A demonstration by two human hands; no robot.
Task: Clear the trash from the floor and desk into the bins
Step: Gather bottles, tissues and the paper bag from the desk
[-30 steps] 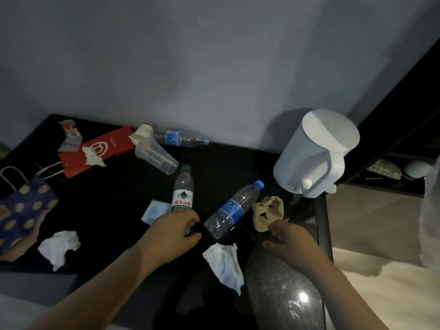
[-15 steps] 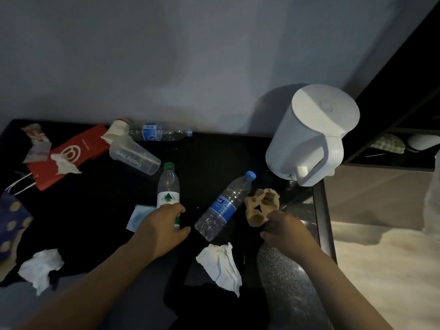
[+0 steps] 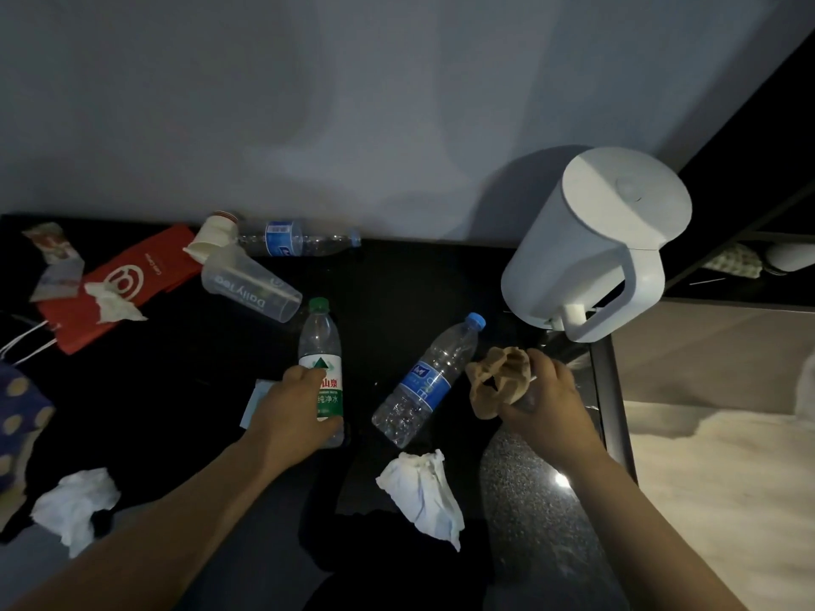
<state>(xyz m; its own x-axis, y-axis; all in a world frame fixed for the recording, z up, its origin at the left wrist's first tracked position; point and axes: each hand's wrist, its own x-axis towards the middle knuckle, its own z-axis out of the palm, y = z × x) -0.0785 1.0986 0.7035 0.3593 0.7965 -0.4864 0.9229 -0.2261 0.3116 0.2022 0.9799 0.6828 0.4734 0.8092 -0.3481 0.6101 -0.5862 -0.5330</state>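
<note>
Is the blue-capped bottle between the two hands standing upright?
No, the blue-capped bottle lies on its side on the desk, between the left hand and the right hand.

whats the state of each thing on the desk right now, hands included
green-cap bottle, capped, gripped by left hand
brown paper, crumpled, gripped by right hand
blue-cap bottle, capped, lying on its side, untouched
clear cup, tipped on its side
white tissue, crumpled, untouched
kettle, upright, lid closed
</note>
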